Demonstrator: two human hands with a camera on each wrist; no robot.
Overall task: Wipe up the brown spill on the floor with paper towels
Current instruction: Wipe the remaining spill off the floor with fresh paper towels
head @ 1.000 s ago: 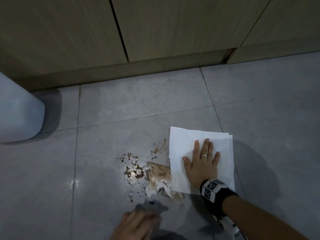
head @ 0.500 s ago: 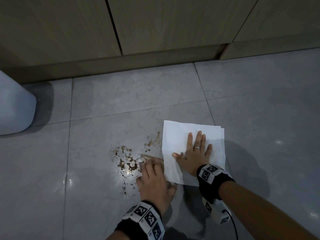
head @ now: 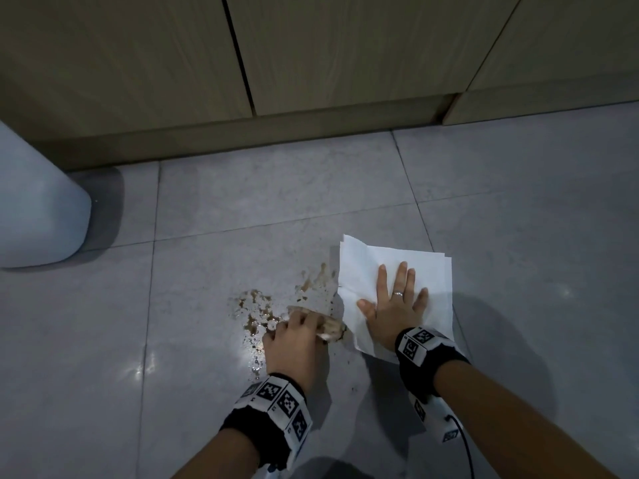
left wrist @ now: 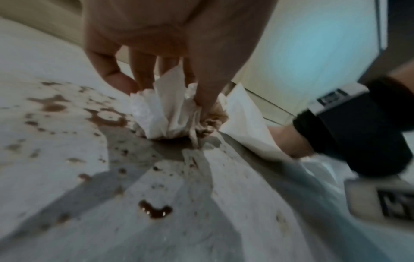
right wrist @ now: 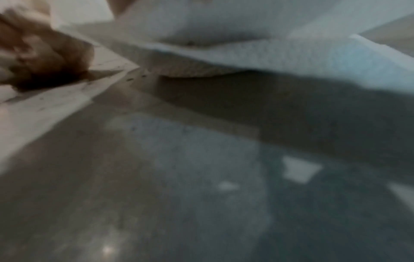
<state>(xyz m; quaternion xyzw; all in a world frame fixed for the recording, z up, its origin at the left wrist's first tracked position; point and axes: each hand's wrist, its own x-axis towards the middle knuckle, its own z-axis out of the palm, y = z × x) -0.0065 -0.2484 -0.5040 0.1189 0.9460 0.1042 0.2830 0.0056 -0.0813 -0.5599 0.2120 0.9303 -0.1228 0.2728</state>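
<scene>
A brown spill (head: 257,311) is spattered over the grey tiled floor, seen close in the left wrist view as blotches and drops (left wrist: 154,211). My left hand (head: 297,337) grips a crumpled, brown-stained paper towel wad (head: 330,328) on the floor at the spill's right edge; its fingers (left wrist: 205,92) pinch the wad (left wrist: 170,117). Just to the right lies a clean white paper towel stack (head: 363,271), and my right hand (head: 394,302) rests flat on it with fingers spread. The right wrist view is blurred, showing the towel's edge (right wrist: 268,53) low over the floor.
Wooden cabinet fronts with a kickboard (head: 276,133) run along the back. A pale rounded bin or fixture (head: 38,209) stands at the far left. Grey floor tiles (head: 536,271) extend to the right and toward me.
My left hand came in from below and took hold of the stained wad. My right hand stayed flat on the clean towel, whose far left corner has lifted slightly.
</scene>
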